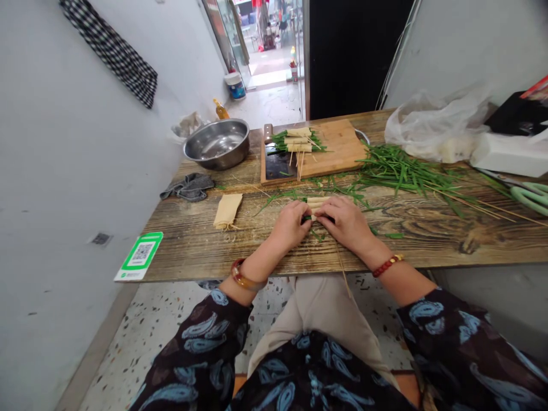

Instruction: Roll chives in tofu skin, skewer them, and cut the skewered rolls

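Observation:
Close to the table's front edge, my left hand and my right hand meet with fingertips pinched on a tofu-skin roll. Green chives poke out of the roll beside my left fingers, and my hands cover most of it. A thin skewer points down from under my right hand past the table edge. Just beyond my fingers lie pale finished rolls, partly hidden. To the left rests a small stack of tofu-skin sheets.
A wooden cutting board carries a cleaver and several skewered chive rolls. Loose chives spread at right, near green-handled scissors and a plastic bag. A steel basin and grey cloth are left.

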A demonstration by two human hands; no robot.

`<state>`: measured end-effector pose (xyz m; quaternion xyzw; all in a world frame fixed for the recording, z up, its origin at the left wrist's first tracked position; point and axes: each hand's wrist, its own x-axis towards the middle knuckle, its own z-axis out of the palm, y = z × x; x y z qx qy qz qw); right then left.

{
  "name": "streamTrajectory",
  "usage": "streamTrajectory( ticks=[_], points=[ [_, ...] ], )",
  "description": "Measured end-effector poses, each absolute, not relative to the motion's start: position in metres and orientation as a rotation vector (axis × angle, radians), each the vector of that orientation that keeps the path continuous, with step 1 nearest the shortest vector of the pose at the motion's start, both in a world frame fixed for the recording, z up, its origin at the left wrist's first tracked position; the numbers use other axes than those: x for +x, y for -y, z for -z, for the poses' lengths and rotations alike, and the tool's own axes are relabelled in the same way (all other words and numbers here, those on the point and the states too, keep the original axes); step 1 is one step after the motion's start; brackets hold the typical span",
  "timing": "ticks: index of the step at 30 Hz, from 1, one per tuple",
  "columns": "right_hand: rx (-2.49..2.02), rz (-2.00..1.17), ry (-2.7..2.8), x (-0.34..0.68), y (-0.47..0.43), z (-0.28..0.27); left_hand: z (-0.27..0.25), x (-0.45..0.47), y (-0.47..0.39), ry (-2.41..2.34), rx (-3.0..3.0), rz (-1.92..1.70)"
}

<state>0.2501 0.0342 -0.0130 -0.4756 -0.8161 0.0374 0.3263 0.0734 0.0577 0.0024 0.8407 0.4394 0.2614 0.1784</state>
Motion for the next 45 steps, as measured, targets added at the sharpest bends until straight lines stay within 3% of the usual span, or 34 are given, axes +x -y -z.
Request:
streamTrajectory(
  ticks=[18, 33, 45],
  points=[
    [-1.350, -0.005, 2.107, 0.249, -0.029, -0.007, -0.003, 0.071, -0.069, -1.112, 2.655, -0.733],
    [-2.034, 0.378, 1.637, 0.447, -0.001, -0.003, -0.004, 0.064, -0.072, -1.181, 2.721, -0.735],
    [-2.152, 0.392, 1.598, 0.478, -0.015, 0.014, -0.008, 0.052, -0.067, -1.273, 2.706, -0.647]
  ],
)
